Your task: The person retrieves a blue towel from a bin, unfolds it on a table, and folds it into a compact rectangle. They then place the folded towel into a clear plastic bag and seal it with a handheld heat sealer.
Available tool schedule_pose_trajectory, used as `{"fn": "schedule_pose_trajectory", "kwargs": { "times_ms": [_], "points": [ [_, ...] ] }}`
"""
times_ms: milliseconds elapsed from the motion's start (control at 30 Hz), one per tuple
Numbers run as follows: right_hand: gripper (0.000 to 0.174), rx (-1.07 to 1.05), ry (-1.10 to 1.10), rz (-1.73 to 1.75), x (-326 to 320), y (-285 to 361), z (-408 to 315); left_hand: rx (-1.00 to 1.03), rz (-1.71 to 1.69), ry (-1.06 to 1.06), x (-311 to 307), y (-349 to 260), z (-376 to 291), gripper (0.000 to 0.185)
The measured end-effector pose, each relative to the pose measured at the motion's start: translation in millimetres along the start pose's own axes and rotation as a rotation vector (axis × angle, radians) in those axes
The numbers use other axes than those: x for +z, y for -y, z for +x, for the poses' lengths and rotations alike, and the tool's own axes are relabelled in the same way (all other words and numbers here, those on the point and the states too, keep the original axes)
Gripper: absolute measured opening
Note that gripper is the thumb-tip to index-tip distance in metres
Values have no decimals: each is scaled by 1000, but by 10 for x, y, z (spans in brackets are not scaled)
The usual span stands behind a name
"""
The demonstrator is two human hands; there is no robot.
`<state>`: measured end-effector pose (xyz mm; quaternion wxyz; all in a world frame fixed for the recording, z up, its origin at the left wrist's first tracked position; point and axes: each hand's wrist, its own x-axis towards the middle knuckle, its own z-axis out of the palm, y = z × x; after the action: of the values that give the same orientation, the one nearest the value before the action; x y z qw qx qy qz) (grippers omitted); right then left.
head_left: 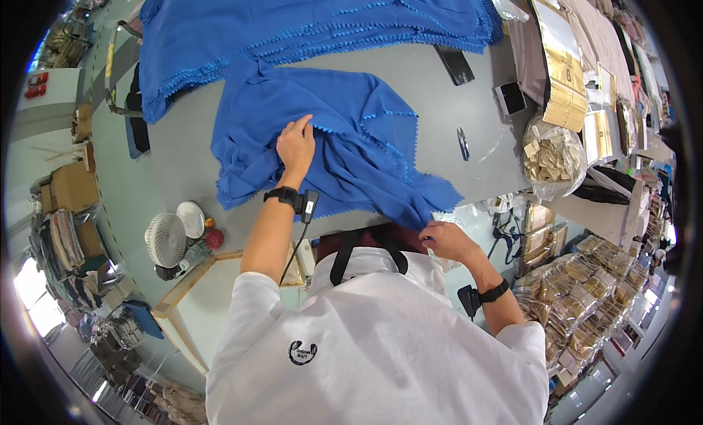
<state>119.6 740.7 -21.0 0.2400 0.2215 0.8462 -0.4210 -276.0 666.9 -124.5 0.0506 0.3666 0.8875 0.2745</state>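
Observation:
A crumpled blue cloth (351, 150) with a scalloped, lace-like edge lies spread on the grey table (439, 101). My left hand (297, 144) rests on its middle, fingertips at a stretch of the trimmed edge; whether they pinch the cloth cannot be told. At the table's near edge, my right hand (447, 240) grips a gathered corner of the same cloth, close to my waist. Behind it, a thick stack of blue cloths (307, 24) with matching edges covers the far side of the table.
Thread snips (463, 144), a black phone (455, 65) and a small dark device (510, 98) lie on the right. Beyond them stand a clear bag of tags (553, 158) and gold packaging (560, 73). A white fan (166, 239), a bottle (195, 254) and a red fruit (214, 238) are at the near left.

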Motion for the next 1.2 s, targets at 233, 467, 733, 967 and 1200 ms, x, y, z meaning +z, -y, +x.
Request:
{"fn": "schedule_pose_trajectory", "kwargs": {
  "times_ms": [233,467,733,967,1200],
  "points": [
    [63,-337,-696,114,-525,998,862,126,-413,-249,-1238,-771,234,15],
    [44,-415,-863,260,-1101,2037,1410,215,-448,-279,-2124,-1335,51,14],
    [27,-397,-1050,275,-1056,1787,1095,-127,-961,77,-2583,-1306,-36,23],
    [21,-648,-1223,-374,-973,1774,905,-52,-1109,179,-2725,-1638,5,28],
    [23,-374,-951,226,-988,1800,903,2,-1059,230,-2702,-1819,60,23]
  ]
}}
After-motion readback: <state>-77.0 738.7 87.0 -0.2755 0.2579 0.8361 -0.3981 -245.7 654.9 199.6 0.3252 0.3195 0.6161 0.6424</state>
